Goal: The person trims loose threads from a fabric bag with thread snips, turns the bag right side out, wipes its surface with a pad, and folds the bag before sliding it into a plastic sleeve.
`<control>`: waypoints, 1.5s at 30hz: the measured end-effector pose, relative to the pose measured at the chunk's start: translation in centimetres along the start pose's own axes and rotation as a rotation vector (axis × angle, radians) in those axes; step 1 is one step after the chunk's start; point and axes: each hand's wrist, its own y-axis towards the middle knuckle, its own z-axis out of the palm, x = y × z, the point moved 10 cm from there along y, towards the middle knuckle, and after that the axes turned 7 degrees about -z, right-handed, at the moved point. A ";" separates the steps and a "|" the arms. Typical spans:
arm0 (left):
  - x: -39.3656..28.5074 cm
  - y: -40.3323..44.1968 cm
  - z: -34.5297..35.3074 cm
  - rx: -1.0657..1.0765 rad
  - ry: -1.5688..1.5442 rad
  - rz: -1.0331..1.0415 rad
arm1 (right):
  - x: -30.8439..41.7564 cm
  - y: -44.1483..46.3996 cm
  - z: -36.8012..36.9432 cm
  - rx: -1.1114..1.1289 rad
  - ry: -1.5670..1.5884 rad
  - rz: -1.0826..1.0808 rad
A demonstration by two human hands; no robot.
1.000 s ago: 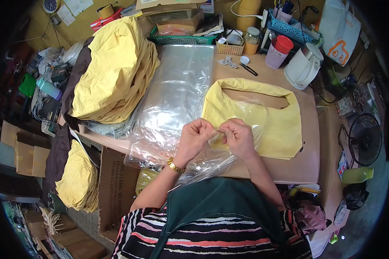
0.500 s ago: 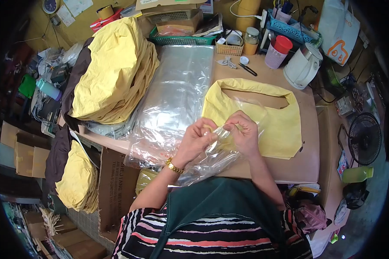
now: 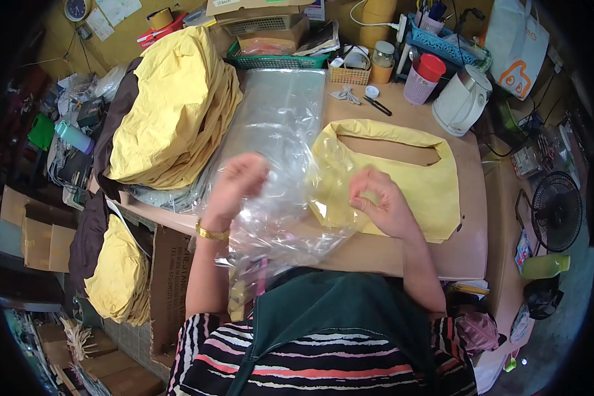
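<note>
A clear plastic bag (image 3: 290, 211) spreads between my hands, its crumpled lower part hanging over the table's front edge. My left hand (image 3: 241, 179), blurred by motion, is closed on its left side. Thumb and fingers of my right hand (image 3: 378, 197) pinch its right side. Beneath and beyond my right hand, a yellow cloth bag (image 3: 422, 191) lies flat with its handle opening at the top. Part of it shows through the plastic. A stack of flat clear plastic bags (image 3: 280, 99) lies at the table's middle, left of the cloth bag.
A tall pile of yellow cloth (image 3: 171, 112) stands at the table's left. Black snips (image 3: 377, 106), a small basket (image 3: 350, 74), a jar (image 3: 383, 59), a pink cup (image 3: 419, 87) and a kettle (image 3: 464, 102) are along the back. A fan (image 3: 557, 212) is at the right.
My hands were close together on the plastic. They have moved apart, mainly my left hand to the left and up, and the plastic bag is now spread wide between them.
</note>
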 end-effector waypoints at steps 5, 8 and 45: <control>-1.7 -1.4 8.6 0.156 0.429 0.144 | -0.1 1.3 4.3 -0.217 0.569 0.245; -2.7 -0.8 5.9 0.037 0.344 0.120 | -0.6 0.0 7.7 0.169 0.700 0.433; -2.9 1.1 -5.0 -0.146 0.037 0.201 | 1.0 -10.2 -4.4 0.441 0.929 0.347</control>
